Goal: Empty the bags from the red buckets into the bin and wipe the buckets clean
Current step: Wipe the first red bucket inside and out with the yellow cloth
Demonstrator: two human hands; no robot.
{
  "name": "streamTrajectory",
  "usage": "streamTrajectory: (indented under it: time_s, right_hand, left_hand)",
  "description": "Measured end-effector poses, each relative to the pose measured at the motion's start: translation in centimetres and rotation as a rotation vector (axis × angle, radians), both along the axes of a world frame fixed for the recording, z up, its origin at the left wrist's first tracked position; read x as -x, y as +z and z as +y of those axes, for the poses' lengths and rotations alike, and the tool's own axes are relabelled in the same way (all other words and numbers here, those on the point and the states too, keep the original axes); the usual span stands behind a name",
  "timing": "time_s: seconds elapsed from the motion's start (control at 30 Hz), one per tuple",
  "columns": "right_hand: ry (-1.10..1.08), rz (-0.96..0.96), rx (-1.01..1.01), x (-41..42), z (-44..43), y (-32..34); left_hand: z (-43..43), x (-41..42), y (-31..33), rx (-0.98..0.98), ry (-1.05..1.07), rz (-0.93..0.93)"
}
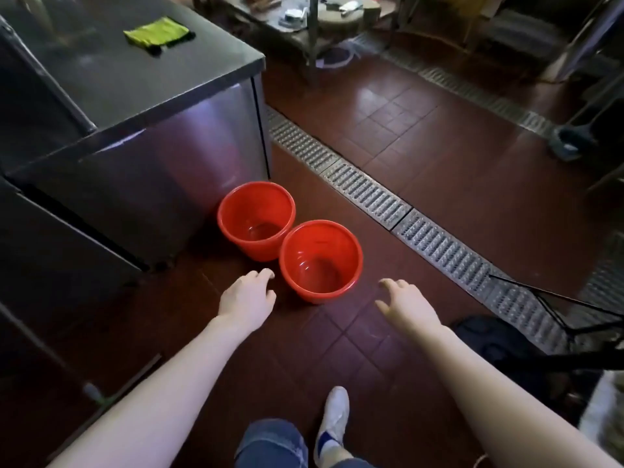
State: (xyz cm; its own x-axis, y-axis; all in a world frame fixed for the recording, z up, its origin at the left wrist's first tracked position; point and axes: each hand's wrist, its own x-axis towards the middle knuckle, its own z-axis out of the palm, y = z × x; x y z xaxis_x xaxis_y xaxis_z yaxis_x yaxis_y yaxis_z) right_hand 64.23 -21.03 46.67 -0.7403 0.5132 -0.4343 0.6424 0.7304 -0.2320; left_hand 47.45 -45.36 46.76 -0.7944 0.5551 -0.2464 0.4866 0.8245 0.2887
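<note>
Near bucket (320,261) stands upright btwn both hands, just ahead of fingertips; left hand (246,300) nearer, right hand (405,307) further off. Fingers relaxed, apart, holding nothing.

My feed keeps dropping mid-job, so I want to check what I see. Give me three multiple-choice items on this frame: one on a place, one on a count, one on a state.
1. Where does the green cloth lie?
A. on the floor tiles
B. over the drain grate
C. on the steel counter

2. How many red buckets stand on the floor?
A. one
B. two
C. three

3. What state are the left hand and right hand in?
A. both open, holding nothing
B. left grips a rim
C. right holds the cloth

Answers:
1 C: the cloth lies flat on the counter top.
2 B: two stand side by side at the counter's foot.
3 A: the fingers of both are spread, either side of the nearer bucket.
</note>
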Motion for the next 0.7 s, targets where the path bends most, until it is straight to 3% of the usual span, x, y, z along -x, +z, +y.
streamTrajectory:
  time_s: [0.2,0.47,0.7]
  right_hand:
    - [-0.03,-0.077,0.089,6.9,5.8,-7.6]
    - [-0.197,-0.182,0.184,16.5,11.2,-26.0]
    - [-0.362,-0.319,0.279,20.1,13.4,-39.8]
  left_hand:
    - [5.3,4.8,-7.9,-0.008,0.13,-0.188]
    - [9.4,13.0,-25.8,0.159,0.126,-0.393]
    - [11.1,18.2,-40.1,0.251,0.205,-0.481]
